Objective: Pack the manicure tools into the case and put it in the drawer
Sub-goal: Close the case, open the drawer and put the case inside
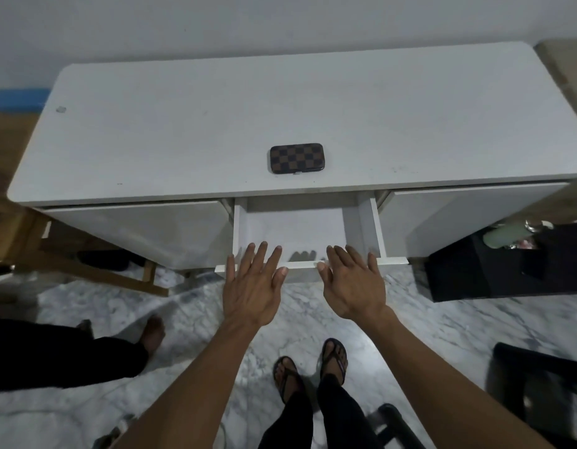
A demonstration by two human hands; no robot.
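One brown checkered case (296, 158) lies shut on the white bench (183, 131); one drawer (361, 222) is pulled out. Two hands, left hand (252, 286) and right hand (353, 284), have fingers spread, holding nothing.

— Where is this?
— A room in a home: a white dressing table (216, 124) against a bare wall.
— What else shows it?
— Marble-patterned floor (313, 312), sandalled feet (334, 356), a wooden chair (86, 254) beside the table.
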